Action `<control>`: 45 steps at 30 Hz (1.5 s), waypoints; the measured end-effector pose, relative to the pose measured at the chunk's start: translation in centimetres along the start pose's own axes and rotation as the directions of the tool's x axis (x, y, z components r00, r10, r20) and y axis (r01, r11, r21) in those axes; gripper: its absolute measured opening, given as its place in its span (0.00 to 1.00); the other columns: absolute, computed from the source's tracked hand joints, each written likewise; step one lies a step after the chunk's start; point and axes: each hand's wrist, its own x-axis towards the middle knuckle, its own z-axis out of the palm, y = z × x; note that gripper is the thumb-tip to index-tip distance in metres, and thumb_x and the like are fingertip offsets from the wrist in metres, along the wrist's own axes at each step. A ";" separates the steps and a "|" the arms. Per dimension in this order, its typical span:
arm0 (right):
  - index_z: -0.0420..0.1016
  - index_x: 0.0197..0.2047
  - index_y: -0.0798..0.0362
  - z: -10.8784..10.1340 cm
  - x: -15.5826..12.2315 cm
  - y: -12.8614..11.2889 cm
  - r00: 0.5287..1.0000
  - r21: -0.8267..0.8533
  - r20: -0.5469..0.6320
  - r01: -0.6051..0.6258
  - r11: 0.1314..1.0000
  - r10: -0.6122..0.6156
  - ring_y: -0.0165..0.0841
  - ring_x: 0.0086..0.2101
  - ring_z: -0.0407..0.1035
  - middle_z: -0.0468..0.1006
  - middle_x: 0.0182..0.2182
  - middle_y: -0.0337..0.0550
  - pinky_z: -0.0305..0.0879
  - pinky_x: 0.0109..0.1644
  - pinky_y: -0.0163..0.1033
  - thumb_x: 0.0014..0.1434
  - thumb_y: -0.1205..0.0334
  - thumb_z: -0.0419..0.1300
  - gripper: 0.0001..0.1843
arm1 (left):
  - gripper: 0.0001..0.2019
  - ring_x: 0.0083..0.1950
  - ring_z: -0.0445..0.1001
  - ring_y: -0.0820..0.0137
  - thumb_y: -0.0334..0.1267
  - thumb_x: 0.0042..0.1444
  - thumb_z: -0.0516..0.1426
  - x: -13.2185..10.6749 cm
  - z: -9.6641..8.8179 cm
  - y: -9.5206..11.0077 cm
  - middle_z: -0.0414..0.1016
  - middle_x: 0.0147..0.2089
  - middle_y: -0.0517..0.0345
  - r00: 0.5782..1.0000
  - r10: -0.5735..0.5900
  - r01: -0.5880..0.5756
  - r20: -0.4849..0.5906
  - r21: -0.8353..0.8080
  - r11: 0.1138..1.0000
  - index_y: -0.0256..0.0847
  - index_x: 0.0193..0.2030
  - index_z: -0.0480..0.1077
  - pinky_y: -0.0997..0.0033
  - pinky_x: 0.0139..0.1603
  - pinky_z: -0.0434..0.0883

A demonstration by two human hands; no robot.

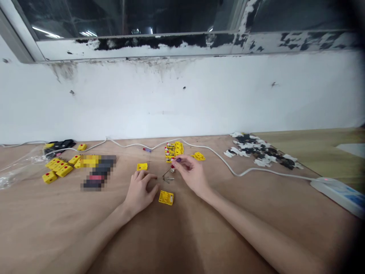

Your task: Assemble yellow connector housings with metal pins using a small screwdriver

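My right hand (191, 173) pinches a small screwdriver (178, 160) by its purple-and-red handle, with the thin shaft slanting down to the left. By its tip lie small metal parts (168, 179) on the table. My left hand (140, 191) rests to the left of them, thumb and fingers apart, holding nothing I can see. An open yellow plastic shell (165, 198) is just right of my left thumb. Beyond the left fingers sits a yellow cover (142, 166). Several opened yellow housings (178, 147) with red buttons and metal parts stand behind my right hand.
A second screwdriver (147, 150) lies near a white cable (205, 147), which runs to a power strip (339, 194) at right. Closed yellow boxes (64, 170) and a plastic bag (17, 167) are at left. Black and white scraps (259, 150) lie back right, below the wall (171, 99).
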 end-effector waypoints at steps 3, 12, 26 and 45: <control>0.76 0.40 0.52 0.2 -0.1 0.4 0.999 0.000 0.032 -0.006 1.000 0.006 0.38 0.35 0.78 0.82 0.36 0.46 0.76 0.40 0.41 0.57 0.51 0.67 0.14 | 0.09 0.53 0.67 0.56 0.41 0.61 0.58 -0.1 0.2 -0.1 0.73 0.50 0.51 0.999 0.020 -0.022 0.026 0.042 0.999 0.47 0.46 0.76 0.54 0.51 0.65; 0.77 0.41 0.52 -0.4 0.3 -1.3 1.000 0.006 0.003 0.013 1.000 -0.013 0.37 0.33 0.79 0.82 0.33 0.44 0.76 0.37 0.39 0.56 0.53 0.68 0.14 | 0.11 0.54 0.68 0.56 0.41 0.61 0.58 -0.1 0.1 -0.1 0.73 0.51 0.50 0.998 0.055 -0.055 0.020 0.002 0.998 0.45 0.48 0.76 0.52 0.53 0.65; 0.79 0.40 0.52 -4.6 -4.9 -3.7 0.978 0.138 -0.057 -0.193 0.972 0.202 0.35 0.33 0.78 0.81 0.32 0.43 0.81 0.39 0.41 0.54 0.51 0.71 0.16 | 0.15 0.49 0.73 0.63 0.44 0.61 0.60 -0.5 -0.9 2.0 0.77 0.47 0.54 0.906 0.352 -0.264 0.236 -0.335 0.905 0.49 0.54 0.75 0.61 0.52 0.66; 0.80 0.40 0.52 -4.2 -5.3 -1.8 0.952 0.186 -0.105 -0.264 0.946 0.286 0.37 0.34 0.78 0.82 0.33 0.45 0.82 0.40 0.44 0.51 0.48 0.73 0.19 | 0.13 0.46 0.71 0.63 0.42 0.58 0.62 -0.3 -2.0 1.9 0.75 0.44 0.54 0.874 0.378 -0.272 0.304 -0.340 0.900 0.49 0.51 0.77 0.60 0.51 0.66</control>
